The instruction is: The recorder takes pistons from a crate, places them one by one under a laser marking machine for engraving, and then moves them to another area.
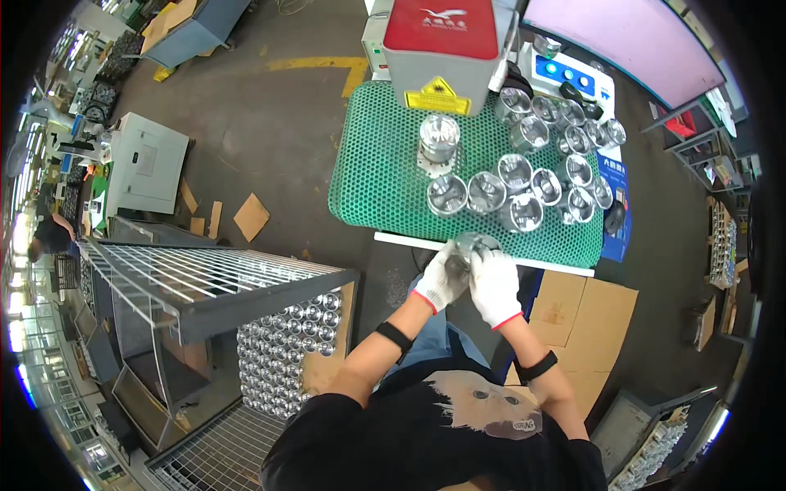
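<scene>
Both of my hands, in white knit gloves with red cuffs, are at the near edge of the green perforated mat (377,172). My left hand (443,279) and my right hand (494,288) are closed around a shiny metal piston (476,243), gripping it from either side. The gloves hide part of it. Beyond them, a single piston (440,136) stands upright on a small pale plate (434,166), in front of a grey machine housing with a red top (442,33). Several more pistons (524,212) stand on the mat's right half, many with their hollow ends facing up.
A white control box with blue knobs (565,74) and a monitor (630,41) are at the back right. To my left, a wire cage (205,303) holds rows of pistons (286,352) on cardboard. Flat cardboard (581,319) lies at my right.
</scene>
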`<state>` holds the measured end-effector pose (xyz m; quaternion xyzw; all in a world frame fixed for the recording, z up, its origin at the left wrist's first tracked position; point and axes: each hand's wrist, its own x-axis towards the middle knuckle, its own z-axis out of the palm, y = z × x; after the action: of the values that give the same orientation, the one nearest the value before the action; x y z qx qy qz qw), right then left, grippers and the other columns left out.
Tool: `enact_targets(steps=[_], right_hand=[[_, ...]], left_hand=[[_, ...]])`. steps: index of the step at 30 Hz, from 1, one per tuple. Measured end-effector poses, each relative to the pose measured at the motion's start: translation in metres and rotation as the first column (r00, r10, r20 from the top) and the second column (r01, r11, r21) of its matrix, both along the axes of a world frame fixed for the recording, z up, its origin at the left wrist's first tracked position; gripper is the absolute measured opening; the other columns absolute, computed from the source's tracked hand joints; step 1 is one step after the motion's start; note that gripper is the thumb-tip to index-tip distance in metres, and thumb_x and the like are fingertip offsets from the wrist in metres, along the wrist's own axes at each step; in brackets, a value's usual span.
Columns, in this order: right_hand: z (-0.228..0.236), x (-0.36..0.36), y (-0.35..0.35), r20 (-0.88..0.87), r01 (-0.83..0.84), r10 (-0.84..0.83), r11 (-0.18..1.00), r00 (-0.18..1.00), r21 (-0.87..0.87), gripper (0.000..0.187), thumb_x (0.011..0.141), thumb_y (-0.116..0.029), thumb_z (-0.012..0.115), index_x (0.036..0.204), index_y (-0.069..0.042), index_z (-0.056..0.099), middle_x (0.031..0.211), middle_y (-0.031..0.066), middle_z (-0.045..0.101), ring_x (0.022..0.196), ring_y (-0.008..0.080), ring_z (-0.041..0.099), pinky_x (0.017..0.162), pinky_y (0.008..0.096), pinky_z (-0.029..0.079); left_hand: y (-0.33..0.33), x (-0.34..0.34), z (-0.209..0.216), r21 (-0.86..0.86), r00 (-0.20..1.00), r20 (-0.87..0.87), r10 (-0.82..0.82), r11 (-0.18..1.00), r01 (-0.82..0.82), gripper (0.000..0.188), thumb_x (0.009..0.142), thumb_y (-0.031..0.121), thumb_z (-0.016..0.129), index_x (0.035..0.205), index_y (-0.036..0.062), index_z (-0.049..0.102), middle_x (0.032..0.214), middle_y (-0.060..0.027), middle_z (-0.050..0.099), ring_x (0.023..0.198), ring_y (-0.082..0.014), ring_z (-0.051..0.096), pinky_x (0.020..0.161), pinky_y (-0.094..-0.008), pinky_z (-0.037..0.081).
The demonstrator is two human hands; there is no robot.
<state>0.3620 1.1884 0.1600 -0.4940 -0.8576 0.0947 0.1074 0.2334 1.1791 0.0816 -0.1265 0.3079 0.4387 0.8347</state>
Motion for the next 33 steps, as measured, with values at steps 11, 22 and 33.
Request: enact_targets(steps=[11,22,33], right_hand=[[0.106,0.029,-0.090,-0.596,-0.220,-0.246,0.770,0.764,-0.599,0.034,0.075,-0.009,0.068,0.108,-0.001,0.068,0.092,0.0121,0.068,0.083,0.0215,0.066,0.074,0.0316,0.051],[0.099,-0.069,-0.076,-0.222,-0.749,-0.964,0.039,0.146,-0.661,0.041,0.095,-0.023,0.053,0.128,0.003,0.053,0.119,0.0153,0.063,0.103,0.0253,0.065,0.087,0.0373,0.055],[0.127,-0.143,-0.024,0.060,-0.690,-0.984,-0.161,0.168,-0.706,0.055,0.091,-0.052,0.054,0.124,-0.009,0.061,0.112,0.0090,0.069,0.098,0.0237,0.067,0.086,0.0421,0.054]], left_hand=[[-0.149,-0.069,0.103,0.308,0.799,-0.597,-0.078,0.897,0.318,0.054,0.098,0.040,0.050,0.136,0.0016,0.049,0.130,-0.0119,0.057,0.118,-0.0208,0.054,0.103,-0.0366,0.039],[-0.142,-0.119,0.187,0.569,0.920,-0.378,0.101,0.809,0.145,0.049,0.083,0.021,0.073,0.122,-0.0035,0.057,0.108,-0.0055,0.064,0.097,-0.0107,0.059,0.086,-0.0270,0.047],[-0.095,-0.179,0.185,0.429,0.793,-0.578,0.191,0.898,0.096,0.021,0.095,0.020,0.059,0.097,-0.0010,0.058,0.082,0.0038,0.051,0.076,-0.0051,0.043,0.066,-0.0245,0.038]])
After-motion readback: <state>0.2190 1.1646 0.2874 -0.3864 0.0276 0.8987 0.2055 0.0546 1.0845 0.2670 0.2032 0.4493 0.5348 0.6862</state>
